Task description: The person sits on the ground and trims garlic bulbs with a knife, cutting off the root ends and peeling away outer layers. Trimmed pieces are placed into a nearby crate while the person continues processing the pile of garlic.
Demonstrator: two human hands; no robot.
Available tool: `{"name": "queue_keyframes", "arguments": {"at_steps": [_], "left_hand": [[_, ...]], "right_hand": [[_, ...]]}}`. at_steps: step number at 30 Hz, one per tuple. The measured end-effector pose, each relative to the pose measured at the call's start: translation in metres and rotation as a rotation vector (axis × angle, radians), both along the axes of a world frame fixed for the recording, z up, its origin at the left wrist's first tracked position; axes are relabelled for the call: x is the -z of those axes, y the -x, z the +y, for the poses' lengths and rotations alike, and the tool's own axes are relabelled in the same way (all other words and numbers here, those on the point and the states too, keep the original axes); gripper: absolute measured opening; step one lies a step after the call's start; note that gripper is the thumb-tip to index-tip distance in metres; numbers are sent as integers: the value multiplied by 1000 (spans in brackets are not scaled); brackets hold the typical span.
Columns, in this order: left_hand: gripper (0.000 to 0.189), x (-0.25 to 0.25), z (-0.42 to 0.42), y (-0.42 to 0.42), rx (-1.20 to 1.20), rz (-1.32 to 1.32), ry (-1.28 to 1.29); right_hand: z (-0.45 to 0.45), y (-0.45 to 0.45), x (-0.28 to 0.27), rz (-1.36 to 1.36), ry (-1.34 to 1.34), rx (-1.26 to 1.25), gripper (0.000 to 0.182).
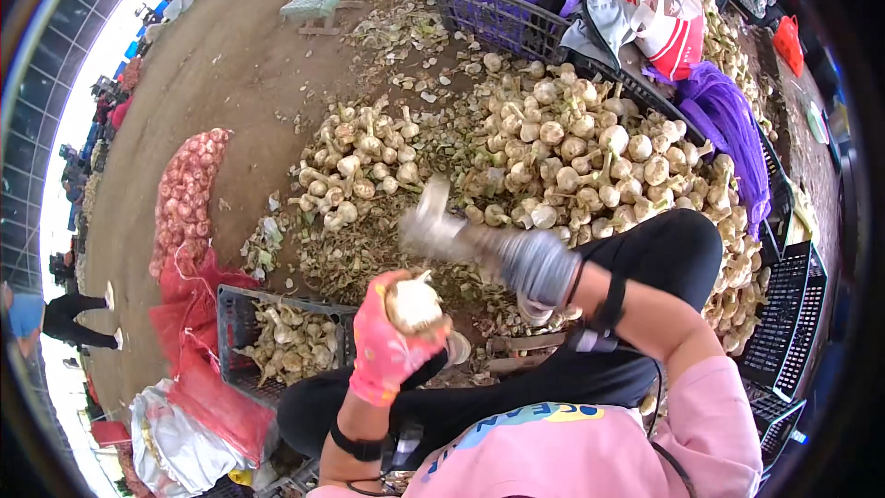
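My left hand (pixel 387 346), in a pink patterned glove, is closed around a large white garlic bulb (pixel 415 303), its tip pointing up. My right hand (pixel 477 238) wears a soiled grey knit glove and is strongly blurred by motion. A pale, smeared shape (pixel 433 199) shows at its far end; whether that is a tool or part of the glove, I cannot tell. Beyond my right hand lies a big heap of garlic bulbs with stalks (pixel 574 138). To its left is a smaller garlic pile (pixel 359 152), with trimmings (pixel 346 249) strewn on the ground below.
A dark plastic crate (pixel 225 332) holding garlic stands to my left, beside red mesh sacking (pixel 214 408) and a filled mesh sack (pixel 187 200). Ahead are a black crate (pixel 498 21), a low stool (pixel 318 0) and a red-white bag (pixel 667 21). Purple netting (pixel 726 138) lies right.
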State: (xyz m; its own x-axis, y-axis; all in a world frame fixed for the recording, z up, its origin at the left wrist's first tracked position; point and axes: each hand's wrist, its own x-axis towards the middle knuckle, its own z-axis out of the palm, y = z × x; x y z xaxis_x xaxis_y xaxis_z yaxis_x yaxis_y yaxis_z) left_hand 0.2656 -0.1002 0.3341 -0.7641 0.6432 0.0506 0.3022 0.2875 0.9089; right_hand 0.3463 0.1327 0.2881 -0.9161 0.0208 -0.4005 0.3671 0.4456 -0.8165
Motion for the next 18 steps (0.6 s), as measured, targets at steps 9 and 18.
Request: {"name": "queue_keyframes", "arguments": {"at_steps": [9,18], "left_hand": [[36,-8,-2,22,240,224,-12],[22,-16,-2,27,408,685,87]], "right_hand": [[-2,-5,-40,223,161,-53,48],[0,-5,-43,16,185,-220,49]]}}
